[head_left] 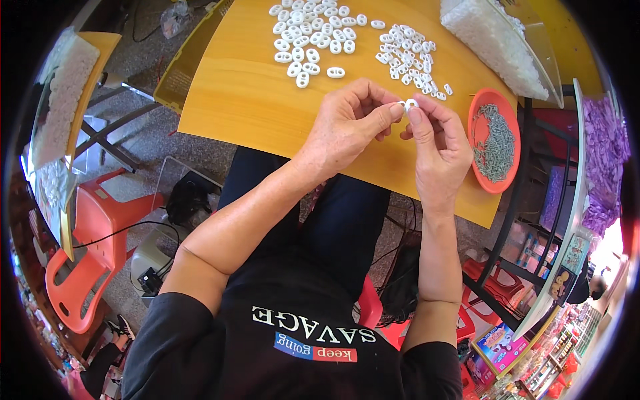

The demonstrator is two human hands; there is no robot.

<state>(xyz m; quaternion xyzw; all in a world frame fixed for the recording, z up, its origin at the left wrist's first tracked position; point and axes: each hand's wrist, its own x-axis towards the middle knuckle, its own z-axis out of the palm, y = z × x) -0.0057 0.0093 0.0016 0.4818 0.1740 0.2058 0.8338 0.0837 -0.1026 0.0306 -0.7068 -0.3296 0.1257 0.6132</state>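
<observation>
left hand (pixel 347 127) and right hand (pixel 441 157) together pinch a small white piece (pixel 411 105) between them; slack pressure might let it drop; orange-red dish (pixel 480 127) lies right of the grip

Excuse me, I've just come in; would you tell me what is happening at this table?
A person in a black T-shirt is at a yellow table, the left hand and right hand together, pinching a small white piece in their fingers. Beyond the hands lie a group of larger white pieces and a group of smaller ones. To the right, an orange-red bowl holds many small grey pieces.
</observation>
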